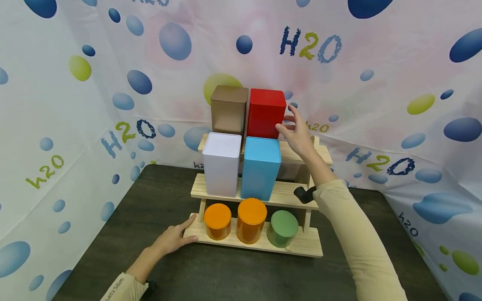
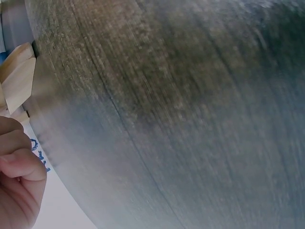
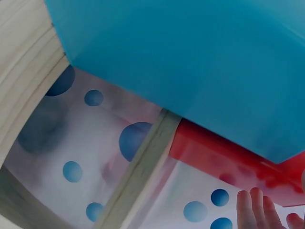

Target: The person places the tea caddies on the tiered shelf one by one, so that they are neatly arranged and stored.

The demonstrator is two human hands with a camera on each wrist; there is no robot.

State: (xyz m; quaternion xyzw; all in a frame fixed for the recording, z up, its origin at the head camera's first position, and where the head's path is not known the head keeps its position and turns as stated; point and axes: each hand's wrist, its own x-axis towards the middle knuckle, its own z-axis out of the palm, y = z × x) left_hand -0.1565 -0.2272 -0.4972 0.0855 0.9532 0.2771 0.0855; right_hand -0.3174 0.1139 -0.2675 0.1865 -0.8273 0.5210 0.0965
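A wooden three-tier shelf (image 1: pixel 312 246) stands on the dark table. My left hand (image 1: pixel 169 239) grips the left end of its bottom board, thumb at the front. In the left wrist view, that hand (image 2: pixel 21 174) shows curled fingers. On the top tier, a red canister (image 1: pixel 266 113) stands beside a brown canister (image 1: pixel 229 110). My right hand (image 1: pixel 299 133) is at the red canister's right side, thumb by its front face. The right wrist view shows straight fingers (image 3: pixel 257 207) beside the red canister (image 3: pixel 224 157); contact is unclear.
The middle tier holds a white canister (image 1: pixel 221 171) and a blue canister (image 1: pixel 260 167). Along the bottom tier stand two orange round jars (image 1: pixel 251 221) and a green round jar (image 1: pixel 282 229). A bubble-patterned curtain (image 1: pixel 376 104) hangs behind the dark table (image 1: pixel 158 200).
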